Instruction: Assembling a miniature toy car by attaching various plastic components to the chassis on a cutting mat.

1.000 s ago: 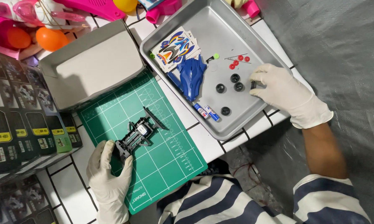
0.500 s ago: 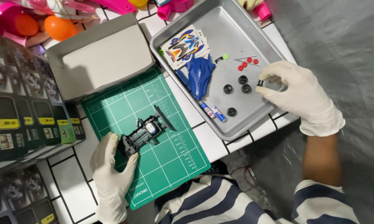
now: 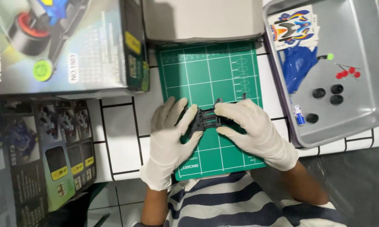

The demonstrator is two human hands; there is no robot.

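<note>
A white-tiled worktop [image 3: 118, 138] carries a green cutting mat [image 3: 210, 75], with printed boxes [image 3: 63, 46] at nine o'clock and a grey tray [image 3: 366, 122] at three. The left hand [image 3: 170, 141] and right hand [image 3: 250, 130], both gloved, close their fingers around a black car chassis [image 3: 204, 120] held between them over the mat's centre. Squeezing unevenly could likely snap a thin strut or let it slip.

left hand [image 3: 169, 145]: wore a white glove
right hand [image 3: 251, 131]: wore a white glove
chassis [image 3: 205, 120]: was black
cutting mat [image 3: 210, 75]: was green with a white grid
tray [image 3: 366, 122]: was grey
car body [image 3: 296, 69], at 2 o'clock: was blue
wheels [image 3: 336, 89]: were black
small parts [image 3: 347, 73]: were red
sticker sheet [image 3: 292, 27]: was white with blue, orange and black shapes
shirt [image 3: 231, 201], at 6 o'clock: was striped navy and white
tiles [image 3: 122, 143]: were white with dark grout
</note>
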